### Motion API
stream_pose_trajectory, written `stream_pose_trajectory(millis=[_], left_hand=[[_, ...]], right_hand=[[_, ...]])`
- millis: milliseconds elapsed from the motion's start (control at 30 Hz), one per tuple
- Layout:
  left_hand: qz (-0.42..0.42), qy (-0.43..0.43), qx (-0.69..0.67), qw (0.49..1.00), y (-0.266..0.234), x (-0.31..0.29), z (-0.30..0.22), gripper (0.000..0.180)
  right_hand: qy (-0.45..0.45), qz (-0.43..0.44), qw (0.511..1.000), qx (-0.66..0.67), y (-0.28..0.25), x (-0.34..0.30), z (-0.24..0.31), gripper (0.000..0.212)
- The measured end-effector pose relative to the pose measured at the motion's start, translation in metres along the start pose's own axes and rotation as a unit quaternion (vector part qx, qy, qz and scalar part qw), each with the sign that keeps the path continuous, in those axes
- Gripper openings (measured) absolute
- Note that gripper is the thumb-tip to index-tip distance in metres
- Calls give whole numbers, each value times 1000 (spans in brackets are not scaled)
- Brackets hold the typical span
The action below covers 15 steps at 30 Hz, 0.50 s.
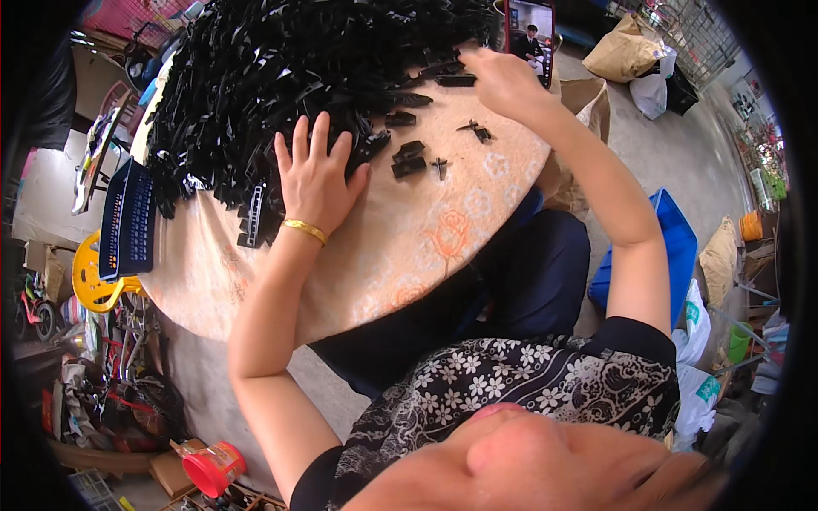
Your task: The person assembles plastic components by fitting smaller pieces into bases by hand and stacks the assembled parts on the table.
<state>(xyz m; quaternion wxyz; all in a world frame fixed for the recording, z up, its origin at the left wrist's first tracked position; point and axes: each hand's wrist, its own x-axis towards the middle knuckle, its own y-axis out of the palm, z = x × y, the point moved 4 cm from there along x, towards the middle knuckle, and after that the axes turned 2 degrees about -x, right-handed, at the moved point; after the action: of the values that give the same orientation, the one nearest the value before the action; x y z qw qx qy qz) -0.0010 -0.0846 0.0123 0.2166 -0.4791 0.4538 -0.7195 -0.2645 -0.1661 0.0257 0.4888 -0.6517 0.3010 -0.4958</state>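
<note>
A large heap of black plastic parts (256, 77) covers the far left and middle of a round table (358, 281) draped in a peach cloth with flower prints. My left hand (317, 175), a gold bangle at its wrist, rests with fingers spread on the near edge of the heap. Over at the far right, the curled fingers of my right hand (503, 81) are beside a black strip-shaped part (456, 81); whatever they pinch is too small to make out. Between my hands lie a few loose black blocks (409, 160) and small black cross-shaped bits (439, 167).
A phone (530, 43) showing a video stands upright at the table's far right edge. A dark blue basket (128, 220) sits on a yellow stool (95, 272) to the left. On the floor are a blue bin (652, 255), a red bucket (213, 468) and sacks (626, 47).
</note>
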Motion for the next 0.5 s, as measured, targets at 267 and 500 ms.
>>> stream_pose_trajectory(millis=[267, 500], left_hand=[[0, -12, 20, 1000, 1, -1, -2, 53], [8, 0, 15, 1000, -3, -6, -4, 55]], right_hand=[[-29, 47, 998, -21, 29, 14, 3, 13], [-217, 2, 969, 120, 26, 15, 94, 15]])
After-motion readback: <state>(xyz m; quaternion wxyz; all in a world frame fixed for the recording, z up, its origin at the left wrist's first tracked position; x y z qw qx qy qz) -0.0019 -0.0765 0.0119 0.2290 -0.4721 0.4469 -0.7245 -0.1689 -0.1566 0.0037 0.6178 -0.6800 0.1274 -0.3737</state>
